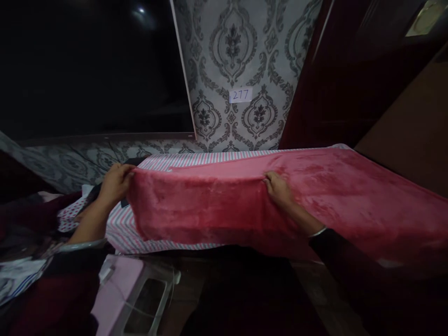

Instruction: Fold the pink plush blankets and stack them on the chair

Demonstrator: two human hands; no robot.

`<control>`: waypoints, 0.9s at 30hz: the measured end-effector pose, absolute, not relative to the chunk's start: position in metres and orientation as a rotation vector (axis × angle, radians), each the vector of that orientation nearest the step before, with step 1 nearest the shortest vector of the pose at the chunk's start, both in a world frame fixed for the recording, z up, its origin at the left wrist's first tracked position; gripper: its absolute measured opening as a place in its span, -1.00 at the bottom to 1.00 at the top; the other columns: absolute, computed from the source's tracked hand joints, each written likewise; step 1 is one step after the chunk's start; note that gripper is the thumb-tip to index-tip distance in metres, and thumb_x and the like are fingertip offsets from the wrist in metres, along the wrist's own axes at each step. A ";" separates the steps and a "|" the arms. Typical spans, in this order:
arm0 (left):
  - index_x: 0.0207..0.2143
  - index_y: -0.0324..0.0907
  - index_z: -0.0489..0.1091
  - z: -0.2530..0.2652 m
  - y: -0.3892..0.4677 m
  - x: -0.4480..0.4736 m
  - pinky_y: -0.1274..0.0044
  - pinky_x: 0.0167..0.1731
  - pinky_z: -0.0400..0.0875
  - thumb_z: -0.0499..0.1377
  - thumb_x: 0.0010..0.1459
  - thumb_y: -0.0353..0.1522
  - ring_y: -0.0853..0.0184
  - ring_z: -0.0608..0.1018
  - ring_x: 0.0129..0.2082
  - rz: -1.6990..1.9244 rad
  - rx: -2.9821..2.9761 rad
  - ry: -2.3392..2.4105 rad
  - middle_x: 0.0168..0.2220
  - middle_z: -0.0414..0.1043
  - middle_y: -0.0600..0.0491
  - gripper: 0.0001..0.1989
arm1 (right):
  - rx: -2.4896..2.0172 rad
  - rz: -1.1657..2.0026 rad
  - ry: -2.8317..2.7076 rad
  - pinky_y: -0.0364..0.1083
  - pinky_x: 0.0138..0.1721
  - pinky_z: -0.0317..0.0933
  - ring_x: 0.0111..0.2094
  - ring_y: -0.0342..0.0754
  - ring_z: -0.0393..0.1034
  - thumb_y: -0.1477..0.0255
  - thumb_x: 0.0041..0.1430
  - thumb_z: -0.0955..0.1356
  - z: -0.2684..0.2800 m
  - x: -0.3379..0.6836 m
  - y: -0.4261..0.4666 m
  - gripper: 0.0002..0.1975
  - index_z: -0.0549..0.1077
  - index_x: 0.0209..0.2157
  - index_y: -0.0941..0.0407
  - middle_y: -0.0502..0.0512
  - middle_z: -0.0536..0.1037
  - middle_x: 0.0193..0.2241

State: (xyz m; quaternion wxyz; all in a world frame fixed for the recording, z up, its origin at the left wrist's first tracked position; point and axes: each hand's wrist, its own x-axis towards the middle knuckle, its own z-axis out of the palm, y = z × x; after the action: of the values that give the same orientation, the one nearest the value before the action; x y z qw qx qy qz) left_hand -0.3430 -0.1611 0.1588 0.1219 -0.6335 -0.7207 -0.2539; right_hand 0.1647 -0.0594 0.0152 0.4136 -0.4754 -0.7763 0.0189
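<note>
**Patterned wall (pixel 241 56) above a cloth-covered worktop (pixel 154 163), with a red blanket (pixel 217 205) raised at one end**

Grey damask motifs run across the wall, which carries a large dark television (pixel 91 70) on the left and a paper label (pixel 241 95) with "277" written on it. To the right of the label stands a glossy dark red panel (pixel 329 84) with a gold-toned plate (pixel 425 18) high up.

Beneath these, striped cloth (pixel 121 228) shows along the back of the worktop and at its left end. Over it lies the red blanket, spread broadly to the right. Its left part hangs as a raised flap between the person's two hands.

Left hand (pixel 115 183): the grip is closed on the flap's upper left corner. Right hand (pixel 279 189): the grip pinches the same upper edge farther right, thumb and fingers together on the fabric.

Near the left forearm lies a spotted cloth (pixel 70 217) among darker fabrics. Below the worktop, at lower left, is a pink and white plastic item (pixel 122 275).
</note>
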 end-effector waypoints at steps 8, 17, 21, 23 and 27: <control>-0.42 -0.12 0.36 0.173 -0.153 -0.333 0.40 -0.14 0.43 0.12 -0.03 -0.36 0.23 0.44 -0.28 -1.311 -1.751 -1.976 -0.42 0.33 0.07 -0.93 | -1.254 -0.091 -1.872 0.09 -0.08 0.31 -0.15 0.17 0.46 0.33 0.30 0.16 0.078 0.181 -0.066 -0.73 0.44 -0.19 0.08 0.31 0.59 -0.17; -0.33 -0.20 0.41 0.191 -0.165 -0.290 0.57 -0.32 0.31 0.24 0.12 -0.32 0.43 0.37 -0.43 -1.986 -1.638 -1.648 -0.44 0.34 0.15 -0.88 | -1.467 -0.236 -1.813 -0.02 -0.20 0.26 -0.20 0.11 0.49 0.36 0.29 0.18 0.125 0.208 -0.097 -0.67 0.46 -0.06 0.15 0.30 0.63 -0.17; -0.26 -0.26 0.39 0.209 -0.169 -0.273 0.54 -0.17 0.37 0.16 0.22 -0.41 0.41 0.44 -0.32 -1.877 -1.518 -1.478 -0.36 0.37 0.12 -0.93 | -1.420 -0.394 -1.871 -0.03 -0.17 0.28 -0.15 0.08 0.52 0.38 0.29 0.21 0.154 0.232 -0.107 -0.68 0.50 -0.06 0.15 0.26 0.64 -0.11; -0.22 -0.29 0.39 0.222 -0.173 -0.268 0.52 -0.09 0.37 0.13 0.26 -0.44 0.42 0.46 -0.26 -1.793 -1.487 -1.416 -0.31 0.37 0.12 -0.92 | -1.395 -0.490 -1.885 -0.01 -0.14 0.30 -0.12 0.09 0.53 0.41 0.28 0.23 0.173 0.245 -0.112 -0.69 0.52 -0.06 0.14 0.25 0.64 -0.10; -0.18 -0.35 0.40 0.248 -0.187 -0.261 0.46 0.01 0.36 0.12 0.25 -0.50 0.45 0.46 -0.22 -1.696 -1.499 -1.386 -0.29 0.34 0.15 -0.89 | -1.270 -0.556 -1.905 0.03 -0.06 0.32 -0.06 0.08 0.53 0.40 0.30 0.26 0.212 0.263 -0.128 -0.73 0.55 -0.08 0.11 0.21 0.64 -0.09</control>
State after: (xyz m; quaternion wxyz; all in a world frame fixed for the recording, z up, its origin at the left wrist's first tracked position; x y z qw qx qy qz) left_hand -0.2611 -0.1874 0.2476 0.2413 -0.5481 -0.5066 -0.6202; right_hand 0.2628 -0.1279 0.2124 0.3827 -0.4980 -0.7471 -0.2178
